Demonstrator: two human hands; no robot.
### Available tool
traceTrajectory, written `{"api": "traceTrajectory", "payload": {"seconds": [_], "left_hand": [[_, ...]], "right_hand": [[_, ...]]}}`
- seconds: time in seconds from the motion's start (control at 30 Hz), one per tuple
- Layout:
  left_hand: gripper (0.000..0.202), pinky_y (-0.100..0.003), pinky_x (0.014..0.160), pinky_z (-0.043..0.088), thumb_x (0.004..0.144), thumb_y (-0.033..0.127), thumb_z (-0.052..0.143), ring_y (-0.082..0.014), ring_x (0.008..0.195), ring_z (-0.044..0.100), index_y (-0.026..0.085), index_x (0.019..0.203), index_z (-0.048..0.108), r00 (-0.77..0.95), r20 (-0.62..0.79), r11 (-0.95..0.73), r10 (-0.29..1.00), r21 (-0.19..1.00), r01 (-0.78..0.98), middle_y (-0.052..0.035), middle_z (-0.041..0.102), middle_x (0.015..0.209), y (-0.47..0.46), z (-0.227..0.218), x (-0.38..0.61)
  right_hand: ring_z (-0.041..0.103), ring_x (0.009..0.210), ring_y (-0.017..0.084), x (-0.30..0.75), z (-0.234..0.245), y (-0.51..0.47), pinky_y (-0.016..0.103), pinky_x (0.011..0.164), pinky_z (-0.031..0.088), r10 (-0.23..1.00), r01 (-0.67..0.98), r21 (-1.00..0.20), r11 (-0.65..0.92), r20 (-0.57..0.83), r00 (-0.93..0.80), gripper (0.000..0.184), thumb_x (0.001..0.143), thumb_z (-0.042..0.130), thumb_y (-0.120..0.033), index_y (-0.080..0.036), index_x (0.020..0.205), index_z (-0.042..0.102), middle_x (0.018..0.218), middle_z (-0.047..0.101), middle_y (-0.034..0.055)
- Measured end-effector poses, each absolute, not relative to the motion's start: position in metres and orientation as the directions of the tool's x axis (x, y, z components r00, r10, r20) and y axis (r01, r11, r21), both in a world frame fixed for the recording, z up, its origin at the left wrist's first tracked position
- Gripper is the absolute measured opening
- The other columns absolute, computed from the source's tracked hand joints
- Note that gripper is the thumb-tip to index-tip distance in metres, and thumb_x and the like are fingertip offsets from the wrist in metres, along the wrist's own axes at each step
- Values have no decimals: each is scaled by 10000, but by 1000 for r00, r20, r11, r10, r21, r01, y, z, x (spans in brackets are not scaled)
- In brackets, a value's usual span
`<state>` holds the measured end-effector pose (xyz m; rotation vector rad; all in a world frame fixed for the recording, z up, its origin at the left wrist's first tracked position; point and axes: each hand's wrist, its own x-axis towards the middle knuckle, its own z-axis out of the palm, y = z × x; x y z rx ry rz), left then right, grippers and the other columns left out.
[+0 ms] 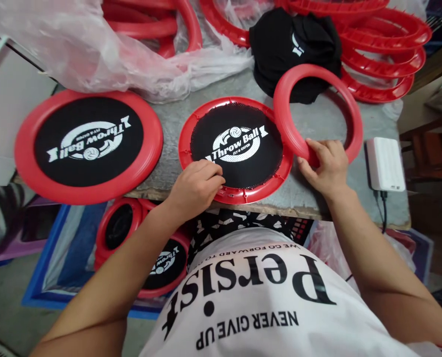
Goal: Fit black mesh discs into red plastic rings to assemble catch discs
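A person's left hand rests its curled fingers [214, 171] at the lower-left rim of a red-rimmed "Throw Ball" disc [239, 166] mid-frame; whether they pinch it cannot be told. Right of center, the right hand [327, 166] grips a red ring [286, 116] between thumb and fingers, above the gray worktable [161, 173], beside a white power bank [386, 163].

On the grey surface [171, 126], the left hand [199, 187] touches the near rim of a middle disc [239, 148]; the right hand [325, 166] grips a red ring [285, 111] beside it. Another disc [90, 146] lies left, black fabric [280, 47] far.
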<state>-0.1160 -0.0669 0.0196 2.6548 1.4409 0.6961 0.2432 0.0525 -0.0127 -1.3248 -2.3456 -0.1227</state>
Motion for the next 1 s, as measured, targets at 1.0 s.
{"api": "traceTrajectory", "payload": {"seconds": [1.0], "left_hand": [[103,-407,843,487,957,179,623,-191,867,622,256,923,683,342,524,-615,780,538,576,-14,672,882,-68,-4,-125]], "right_hand": [[525,878,202,100,-2,-29,385,760,384,547,391,-395,832,463,-697,138,995,527,-155,-220,936,634,1004,679,59]]}}
